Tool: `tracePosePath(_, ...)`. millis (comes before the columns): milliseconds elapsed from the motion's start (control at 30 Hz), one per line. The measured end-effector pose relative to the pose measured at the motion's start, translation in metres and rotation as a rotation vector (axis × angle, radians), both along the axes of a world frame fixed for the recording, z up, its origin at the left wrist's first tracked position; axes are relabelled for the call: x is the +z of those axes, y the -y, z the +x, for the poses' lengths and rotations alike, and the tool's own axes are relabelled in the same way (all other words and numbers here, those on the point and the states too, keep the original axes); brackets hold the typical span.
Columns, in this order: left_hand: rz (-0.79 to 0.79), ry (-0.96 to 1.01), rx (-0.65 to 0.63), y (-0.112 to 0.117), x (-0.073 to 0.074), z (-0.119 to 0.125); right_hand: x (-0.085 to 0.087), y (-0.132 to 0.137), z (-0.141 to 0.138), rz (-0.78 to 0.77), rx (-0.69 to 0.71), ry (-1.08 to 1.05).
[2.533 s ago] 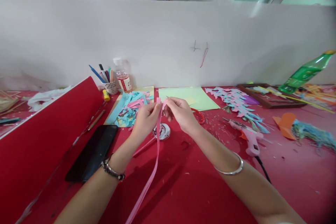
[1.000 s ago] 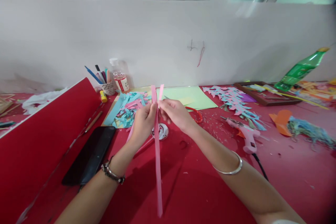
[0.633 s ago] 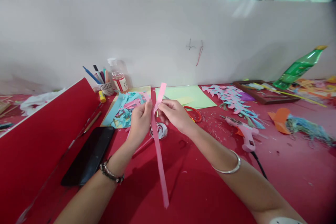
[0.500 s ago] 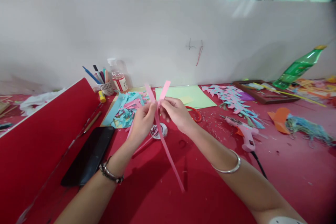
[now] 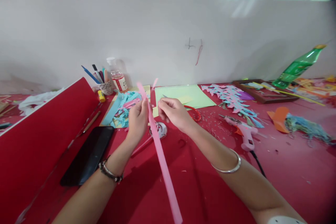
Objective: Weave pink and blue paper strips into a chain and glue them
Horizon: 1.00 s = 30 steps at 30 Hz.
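Pinched in my left hand (image 5: 138,117) is a long pink paper strip (image 5: 162,159), whose lower end slants down toward me. A second pink end sticks up behind the hand, and another pink length trails below it. My right hand (image 5: 172,112) is a short way to the right, apart from the strip, with its fingers curled together and nothing visible in them. Behind its wrist shows the red loop of a handle (image 5: 194,113). A round white piece with dark markings (image 5: 160,130) lies beneath the hands.
Cut blue and pink paper scraps (image 5: 126,110) lie left, near a black phone (image 5: 88,155) and a pen cup (image 5: 105,87). Light green sheets (image 5: 183,94) lie behind the hands. To the right are a pink glue gun (image 5: 246,134), a fringed paper garland (image 5: 228,99) and a tilted green bottle (image 5: 299,66).
My hands have moved apart: the left went left with the pink strips, and the right let go of them. The long strip has swung so its lower end hangs nearer to me.
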<state>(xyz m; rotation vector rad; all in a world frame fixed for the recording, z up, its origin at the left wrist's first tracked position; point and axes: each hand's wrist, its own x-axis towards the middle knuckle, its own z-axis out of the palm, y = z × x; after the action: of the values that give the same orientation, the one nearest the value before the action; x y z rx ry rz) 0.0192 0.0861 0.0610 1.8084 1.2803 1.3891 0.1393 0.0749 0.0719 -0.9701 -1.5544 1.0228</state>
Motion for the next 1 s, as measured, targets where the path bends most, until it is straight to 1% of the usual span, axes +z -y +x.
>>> tracePosePath(33,0.012,-0.022,-0.008,0.0006,0.0004,-0.0001,-0.0001,-0.0003,-0.0002,-0.006,-0.015,-0.016)
tracePosePath(133,0.078,-0.132,-0.085,0.0034,0.0001,0.0009,-0.0006,-0.0013,-0.001,-0.023,-0.048,-0.032)
tracePosePath(267,0.111,-0.171,-0.061,0.005,-0.0017,0.0029,-0.001,-0.0019,-0.0002,0.014,-0.075,0.039)
tracePosePath(367,0.094,-0.115,-0.07,0.0045,-0.0013,0.0034,-0.0014,-0.0022,0.0009,0.035,-0.071,0.069)
tracePosePath(467,0.068,-0.022,-0.068,0.0038,0.0004,0.0033,-0.0022,-0.0025,0.001,0.047,-0.053,0.044)
tracePosePath(600,-0.022,0.093,-0.036,0.0025,0.0024,0.003,-0.0037,-0.0029,0.0006,0.039,-0.061,-0.016)
tracePosePath(633,-0.047,0.098,-0.063,0.0021,0.0025,0.003,-0.004,-0.0031,0.0006,0.04,-0.069,-0.036)
tracePosePath(700,-0.078,0.073,-0.157,0.0012,0.002,0.0031,-0.0042,-0.0037,0.0008,0.047,-0.084,-0.085)
tracePosePath(767,-0.056,0.016,-0.211,0.0008,0.0007,0.0032,-0.0037,-0.0041,0.0011,0.033,-0.089,-0.136)
tracePosePath(800,-0.026,-0.017,-0.203,0.0007,-0.0001,0.0032,-0.0032,-0.0042,0.0012,0.017,-0.087,-0.153)
tracePosePath(900,0.087,-0.101,-0.126,0.0015,-0.0016,0.0026,-0.0015,-0.0035,0.0006,-0.04,-0.067,-0.142)
tracePosePath(1000,0.133,-0.123,-0.092,0.0029,-0.0006,0.0016,-0.0008,-0.0017,-0.0008,-0.08,-0.015,-0.078)
